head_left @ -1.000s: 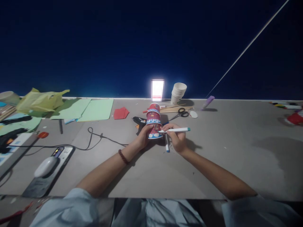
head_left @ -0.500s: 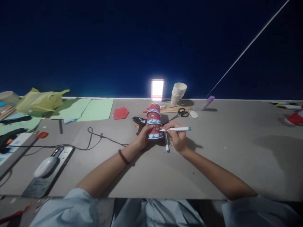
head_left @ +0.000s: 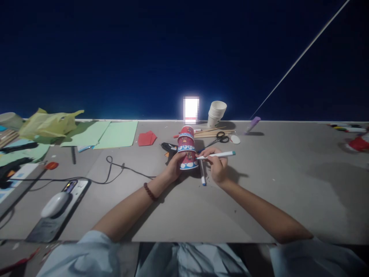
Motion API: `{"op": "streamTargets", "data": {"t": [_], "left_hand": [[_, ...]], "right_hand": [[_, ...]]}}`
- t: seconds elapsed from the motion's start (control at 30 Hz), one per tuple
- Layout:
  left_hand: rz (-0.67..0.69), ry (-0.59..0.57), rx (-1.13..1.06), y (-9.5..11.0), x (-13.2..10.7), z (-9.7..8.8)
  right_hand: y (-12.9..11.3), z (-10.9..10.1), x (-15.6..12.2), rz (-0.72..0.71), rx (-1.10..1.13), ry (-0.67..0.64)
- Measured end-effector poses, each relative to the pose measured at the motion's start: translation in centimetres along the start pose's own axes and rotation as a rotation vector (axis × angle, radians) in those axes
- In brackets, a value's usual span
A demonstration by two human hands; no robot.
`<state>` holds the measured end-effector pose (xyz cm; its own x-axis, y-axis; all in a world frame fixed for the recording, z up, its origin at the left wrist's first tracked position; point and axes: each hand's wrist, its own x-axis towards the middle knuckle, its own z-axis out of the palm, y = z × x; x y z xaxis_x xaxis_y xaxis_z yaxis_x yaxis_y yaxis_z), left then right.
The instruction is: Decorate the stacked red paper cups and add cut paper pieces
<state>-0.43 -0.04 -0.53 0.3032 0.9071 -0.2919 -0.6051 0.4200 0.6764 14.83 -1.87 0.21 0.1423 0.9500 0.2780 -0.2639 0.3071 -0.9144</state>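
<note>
My left hand point(head_left: 175, 168) is wrapped round the lower left side of a tower of paper cups point(head_left: 186, 144), red with blue and white bands and small drawn patterns. In my right hand point(head_left: 217, 165) is a white marker point(head_left: 220, 155) with a teal end. Its tip points left, close beside the lowest cup; whether it touches cannot be made out. Under and between the hands lies another white marker point(head_left: 203, 175) with a blue end. Behind my left hand a black hot glue gun point(head_left: 169, 148) rests on the table, partly hidden by the cups.
Beyond the cups are wooden sticks point(head_left: 211, 133), scissors point(head_left: 220, 137) and a stack of white paper cups point(head_left: 216, 114). Red paper point(head_left: 147, 138) and green sheets point(head_left: 117, 134) lie left. A black cable point(head_left: 95, 181) crosses the table past a phone point(head_left: 57, 215) towards a power strip point(head_left: 21, 181).
My right hand has drawn the marker slightly right, so its tip has moved off the middle of the lowest cup to its right edge. My left hand keeps its hold on the cups.
</note>
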Motion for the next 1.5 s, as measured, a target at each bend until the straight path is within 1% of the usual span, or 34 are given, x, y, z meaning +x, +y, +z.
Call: {"op": "streamTargets", "data": {"t": [0.1,0.17,0.4,0.67,0.87,1.03,1.2,1.5], "left_hand": [[0.028,0.017,-0.008,-0.1,0.1,0.0],[0.044,0.016,-0.015,0.0,0.1,0.0],[-0.002,-0.002,-0.033,0.2,0.0,0.2],[-0.028,0.043,-0.043,0.3,0.3,0.2],[0.030,-0.040,-0.045,0.1,0.1,0.2],[0.088,-0.090,0.028,0.0,-0.2,0.3],[0.111,-0.085,0.044,-0.2,-0.1,0.1],[0.094,-0.042,0.016,-0.1,0.0,0.0]], "right_hand": [[0.1,0.0,0.5,0.097,0.066,0.038],[0.0,0.2,0.7,0.133,0.090,0.048],[-0.6,0.5,0.7,0.130,0.096,0.066],[0.0,0.3,0.1,0.044,0.043,0.018],[-0.3,0.1,-0.6,-0.094,-0.134,-0.062],[-0.8,0.2,-0.8,-0.142,-0.198,-0.115],[-0.7,0.3,-1.0,-0.168,-0.264,-0.114],[-0.2,-0.2,-1.1,-0.147,-0.357,-0.120]]}}
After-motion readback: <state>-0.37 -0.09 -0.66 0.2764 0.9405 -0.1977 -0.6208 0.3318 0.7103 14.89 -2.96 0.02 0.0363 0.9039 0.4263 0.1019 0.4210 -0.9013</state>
